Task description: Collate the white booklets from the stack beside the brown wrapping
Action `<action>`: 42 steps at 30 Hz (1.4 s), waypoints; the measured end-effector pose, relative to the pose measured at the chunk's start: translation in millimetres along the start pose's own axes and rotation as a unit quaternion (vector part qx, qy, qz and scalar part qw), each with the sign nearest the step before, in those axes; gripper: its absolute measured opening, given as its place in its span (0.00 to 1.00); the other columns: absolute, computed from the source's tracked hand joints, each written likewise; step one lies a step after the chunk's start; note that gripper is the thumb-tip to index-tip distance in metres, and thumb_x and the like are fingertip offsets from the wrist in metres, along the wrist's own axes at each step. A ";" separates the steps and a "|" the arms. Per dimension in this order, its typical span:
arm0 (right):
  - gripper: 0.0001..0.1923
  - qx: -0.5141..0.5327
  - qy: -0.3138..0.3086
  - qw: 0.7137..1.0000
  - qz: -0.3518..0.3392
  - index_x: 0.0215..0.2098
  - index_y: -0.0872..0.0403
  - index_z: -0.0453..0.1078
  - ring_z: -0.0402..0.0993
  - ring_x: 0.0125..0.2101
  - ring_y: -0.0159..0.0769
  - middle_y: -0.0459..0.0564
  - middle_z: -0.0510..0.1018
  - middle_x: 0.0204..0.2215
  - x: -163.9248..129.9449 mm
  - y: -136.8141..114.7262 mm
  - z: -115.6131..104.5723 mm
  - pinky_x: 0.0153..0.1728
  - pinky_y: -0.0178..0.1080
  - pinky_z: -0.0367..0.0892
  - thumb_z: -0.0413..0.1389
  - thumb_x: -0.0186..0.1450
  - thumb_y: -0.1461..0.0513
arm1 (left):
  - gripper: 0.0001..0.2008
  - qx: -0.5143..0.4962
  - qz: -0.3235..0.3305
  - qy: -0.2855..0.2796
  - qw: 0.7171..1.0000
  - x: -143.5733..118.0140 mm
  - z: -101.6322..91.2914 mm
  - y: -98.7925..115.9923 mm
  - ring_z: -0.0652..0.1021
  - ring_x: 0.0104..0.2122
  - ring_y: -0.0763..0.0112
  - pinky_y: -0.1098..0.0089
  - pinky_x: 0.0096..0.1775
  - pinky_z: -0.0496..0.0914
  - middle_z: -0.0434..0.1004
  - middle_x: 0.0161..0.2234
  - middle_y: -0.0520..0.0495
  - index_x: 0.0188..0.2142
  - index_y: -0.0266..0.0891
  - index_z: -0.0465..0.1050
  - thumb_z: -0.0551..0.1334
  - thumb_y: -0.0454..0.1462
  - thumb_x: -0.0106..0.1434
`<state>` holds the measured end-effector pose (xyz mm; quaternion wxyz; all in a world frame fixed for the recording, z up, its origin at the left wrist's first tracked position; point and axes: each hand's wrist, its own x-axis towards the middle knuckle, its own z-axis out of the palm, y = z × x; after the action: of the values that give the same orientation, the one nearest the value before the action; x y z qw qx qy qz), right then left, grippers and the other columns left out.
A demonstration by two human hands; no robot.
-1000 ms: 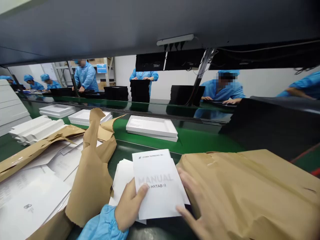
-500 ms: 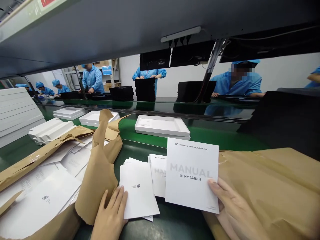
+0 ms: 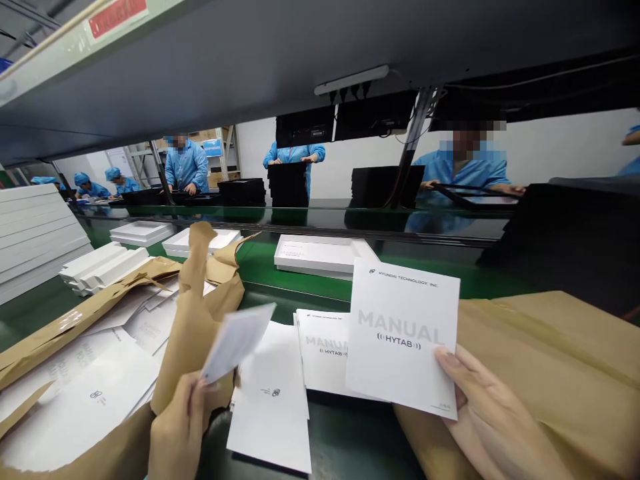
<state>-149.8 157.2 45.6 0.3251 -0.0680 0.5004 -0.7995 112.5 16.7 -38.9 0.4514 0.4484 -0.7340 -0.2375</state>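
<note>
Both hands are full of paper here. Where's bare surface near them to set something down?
Bare dark green bench shows between the white leaflet stack and the brown paper wrap, below the flat manual pile. The green belt is free right of the white tray. Left of the left hand, torn brown paper and loose sheets crowd everything.

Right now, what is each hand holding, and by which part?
The right hand holds a white manual by its lower right corner. The left hand pinches a small white leaflet by its lower end, lifted above the stack of leaflets.
</note>
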 end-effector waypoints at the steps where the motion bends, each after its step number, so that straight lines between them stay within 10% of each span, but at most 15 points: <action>1: 0.36 0.005 0.002 1.000 0.005 0.40 0.49 0.67 0.69 0.41 0.42 0.46 0.72 0.45 -1.0 -0.9 1.5 0.27 0.26 0.74 0.68 0.31 0.57 | 0.16 -0.025 -0.038 -0.001 0.999 6.3 -4.9 3.4 0.74 0.35 0.67 0.68 0.36 0.68 0.75 0.30 0.49 0.37 0.39 0.65 0.49 0.47 0.61; 5: 0.41 0.020 0.016 0.998 0.052 0.41 0.48 0.67 0.69 0.42 0.45 0.46 0.69 0.47 -1.2 -2.5 4.5 0.21 0.26 0.73 0.69 0.26 0.58 | 0.18 -0.170 -0.157 -0.033 0.972 31.1 -19.1 22.4 0.72 0.37 0.63 0.70 0.39 0.64 0.74 0.24 0.51 0.36 0.40 0.63 0.50 0.52 0.57; 9: 0.41 0.017 -0.001 0.998 0.065 0.42 0.49 0.66 0.68 0.42 0.45 0.47 0.68 0.48 0.9 1.4 1.8 0.21 0.26 0.73 0.69 0.28 0.58 | 0.17 -0.218 -0.122 -0.060 0.967 48.3 -16.9 43.4 0.69 0.25 0.71 0.74 0.32 0.61 0.65 0.17 0.55 0.37 0.38 0.65 0.51 0.49 0.59; 15: 0.28 0.043 -0.127 0.977 0.163 0.46 0.53 0.62 0.68 0.43 0.43 0.50 0.73 0.42 -5.6 23.9 -3.2 0.31 0.31 0.73 0.63 0.48 0.60 | 0.13 -0.332 -0.066 -0.238 0.910 73.8 16.8 70.5 0.60 0.16 0.80 0.79 0.19 0.53 0.58 0.17 0.57 0.31 0.35 0.64 0.54 0.45 0.58; 20: 0.29 0.058 -0.194 0.957 0.207 0.54 0.54 0.51 0.66 0.46 0.40 0.52 0.72 0.43 -14.3 41.3 1.2 0.38 0.34 0.70 0.55 0.58 0.61 | 0.13 -0.390 -0.078 -0.260 0.880 82.3 44.1 75.5 0.58 0.16 0.81 0.80 0.19 0.54 0.56 0.17 0.57 0.28 0.35 0.63 0.55 0.45 0.58; 28: 0.32 0.001 -0.152 0.985 0.080 0.55 0.50 0.47 0.59 0.51 0.40 0.52 0.65 0.50 -11.1 54.2 2.0 0.49 0.40 0.61 0.56 0.57 0.58 | 0.18 -0.443 -0.112 -0.393 0.798 58.5 52.1 73.5 0.71 0.32 0.70 0.71 0.34 0.65 0.69 0.33 0.45 0.46 0.37 0.61 0.54 0.44 0.59; 42: 0.24 -0.048 -0.084 0.995 0.008 0.44 0.48 0.57 0.58 0.51 0.45 0.49 0.68 0.48 -9.8 70.4 4.8 0.46 0.41 0.63 0.58 0.53 0.53 | 0.12 -0.111 -0.041 -0.287 0.951 37.3 59.5 64.8 0.68 0.22 0.66 0.72 0.24 0.56 0.65 0.20 0.52 0.38 0.41 0.56 0.46 0.45 0.61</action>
<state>-108.3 139.0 -9.4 0.3684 -0.1461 0.5096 -0.7637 24.6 12.3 -1.9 0.2586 0.3380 -0.7829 -0.4539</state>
